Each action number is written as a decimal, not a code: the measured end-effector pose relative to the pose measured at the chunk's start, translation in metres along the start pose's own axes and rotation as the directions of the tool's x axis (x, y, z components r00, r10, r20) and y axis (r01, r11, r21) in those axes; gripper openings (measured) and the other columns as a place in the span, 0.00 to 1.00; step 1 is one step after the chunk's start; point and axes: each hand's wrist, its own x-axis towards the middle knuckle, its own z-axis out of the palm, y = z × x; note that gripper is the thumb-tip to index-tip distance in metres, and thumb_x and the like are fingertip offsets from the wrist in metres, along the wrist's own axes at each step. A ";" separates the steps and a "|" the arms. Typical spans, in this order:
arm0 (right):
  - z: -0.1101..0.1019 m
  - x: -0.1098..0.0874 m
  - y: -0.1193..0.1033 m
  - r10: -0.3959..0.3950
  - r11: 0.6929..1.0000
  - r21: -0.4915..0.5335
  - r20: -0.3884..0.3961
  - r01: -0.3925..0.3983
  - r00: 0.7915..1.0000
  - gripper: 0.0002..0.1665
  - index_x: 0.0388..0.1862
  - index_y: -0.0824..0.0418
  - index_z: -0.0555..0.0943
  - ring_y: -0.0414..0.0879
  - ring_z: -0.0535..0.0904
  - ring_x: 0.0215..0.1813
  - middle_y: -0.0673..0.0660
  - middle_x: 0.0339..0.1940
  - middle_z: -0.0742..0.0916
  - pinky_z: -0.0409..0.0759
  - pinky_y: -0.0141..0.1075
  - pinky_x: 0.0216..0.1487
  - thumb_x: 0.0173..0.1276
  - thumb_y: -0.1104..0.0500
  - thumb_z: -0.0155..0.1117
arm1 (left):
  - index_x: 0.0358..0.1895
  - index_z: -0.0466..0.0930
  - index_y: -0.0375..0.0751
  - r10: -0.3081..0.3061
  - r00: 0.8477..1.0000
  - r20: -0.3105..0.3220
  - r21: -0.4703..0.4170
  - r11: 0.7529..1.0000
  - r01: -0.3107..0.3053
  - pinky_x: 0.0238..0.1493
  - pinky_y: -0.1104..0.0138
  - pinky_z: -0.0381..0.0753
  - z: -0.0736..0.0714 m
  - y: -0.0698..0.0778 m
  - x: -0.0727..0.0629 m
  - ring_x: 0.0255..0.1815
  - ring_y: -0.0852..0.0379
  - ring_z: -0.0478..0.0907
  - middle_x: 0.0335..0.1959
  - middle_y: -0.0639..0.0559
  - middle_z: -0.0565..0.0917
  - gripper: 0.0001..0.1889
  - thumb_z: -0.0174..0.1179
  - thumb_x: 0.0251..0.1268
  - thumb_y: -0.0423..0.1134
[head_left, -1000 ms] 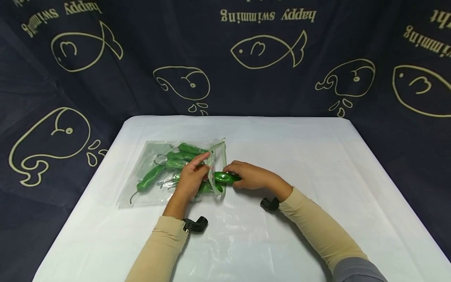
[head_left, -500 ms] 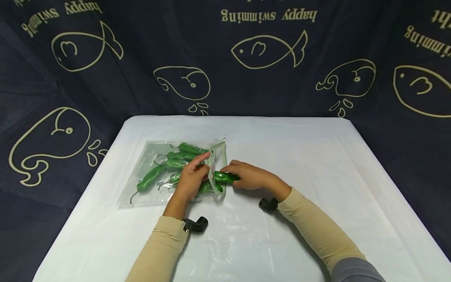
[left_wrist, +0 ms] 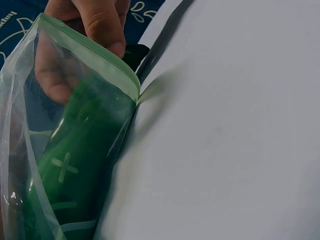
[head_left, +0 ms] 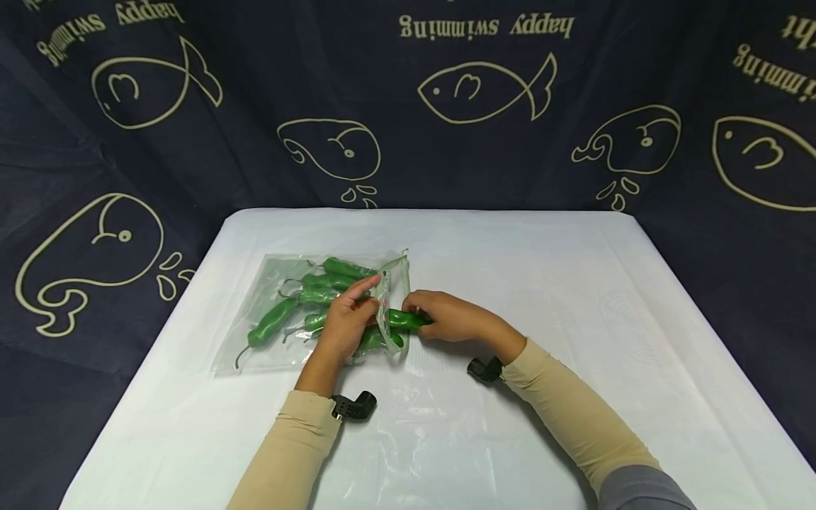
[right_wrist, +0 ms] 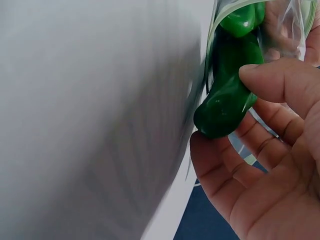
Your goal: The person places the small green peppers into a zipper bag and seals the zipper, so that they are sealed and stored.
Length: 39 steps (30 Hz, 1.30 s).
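Observation:
A clear zip bag (head_left: 245,312) with several green peppers (head_left: 270,324) inside lies flat on the table, its mouth facing right. My left hand (head_left: 345,330) holds the upper layer of that mouth raised, thumb and fingers at the edge. Half in the opening is another green pepper (head_left: 406,320), its blunt end sticking out. My right hand (head_left: 454,316) grips this end; in the right wrist view the thumb presses on top of the pepper (right_wrist: 227,105) and the fingers curl beneath. The left wrist view shows the bag's green-edged rim (left_wrist: 95,50) around the pepper.
A white cloth covers the table (head_left: 574,297). Behind it hangs a dark blue curtain (head_left: 491,163) with fish and whale drawings. Black wrist cameras (head_left: 354,406) are strapped to both forearms.
My right hand has moved slightly left, and the gripped pepper has slid a little deeper into the bag. My left hand and the other peppers stay in place.

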 end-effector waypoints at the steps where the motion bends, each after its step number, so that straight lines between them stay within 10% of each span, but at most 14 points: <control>1: 0.000 0.000 0.000 0.000 1.000 -0.001 -0.002 0.000 1.000 0.20 0.53 0.59 0.76 0.45 0.75 0.44 0.51 0.44 0.80 0.76 0.39 0.47 0.63 0.67 0.67 | 0.70 0.71 0.36 0.001 1.000 -0.001 -0.001 1.000 -0.001 0.41 0.69 0.84 0.000 0.000 0.000 0.44 0.62 0.78 0.71 0.48 0.66 0.26 0.51 0.68 0.22; 39: 0.003 0.006 -0.004 0.015 0.999 0.039 -0.004 -0.015 1.000 0.27 0.65 0.60 0.76 0.48 0.76 0.52 0.57 0.55 0.80 0.76 0.42 0.54 0.67 0.71 0.60 | 0.70 0.71 0.34 0.007 1.000 0.010 -0.002 1.000 -0.007 0.43 0.68 0.85 -0.002 0.000 -0.001 0.44 0.61 0.80 0.72 0.46 0.65 0.26 0.50 0.69 0.22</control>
